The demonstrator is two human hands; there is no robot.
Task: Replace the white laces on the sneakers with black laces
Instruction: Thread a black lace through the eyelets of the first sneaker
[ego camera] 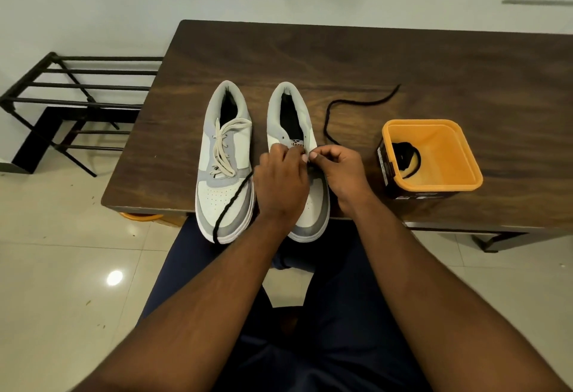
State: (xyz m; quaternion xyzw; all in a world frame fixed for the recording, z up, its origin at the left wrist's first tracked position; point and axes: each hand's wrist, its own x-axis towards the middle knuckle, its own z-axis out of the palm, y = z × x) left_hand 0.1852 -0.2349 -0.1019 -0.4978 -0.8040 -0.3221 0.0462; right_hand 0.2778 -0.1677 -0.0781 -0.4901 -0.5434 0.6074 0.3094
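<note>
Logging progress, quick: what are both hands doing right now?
Left hand: pinching the black lace at the right sneaker.
Right hand: pinching the same lace.

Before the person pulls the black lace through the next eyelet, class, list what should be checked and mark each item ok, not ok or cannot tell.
1. Right shoe free of white lace: ok, none shows on it.
2. Both hands at the eyelets: ok, left hand and right hand meet over the shoe's middle.
3. Lace tip pinched firmly: cannot tell, the fingers hide it.
4. Black lace free of tangles: ok on the table; one end trails over the left shoe.
5. Left shoe relaced: not ok, its white lace remains.
6. Spare lace ready: ok, a dark coil lies in the orange tub.
</note>
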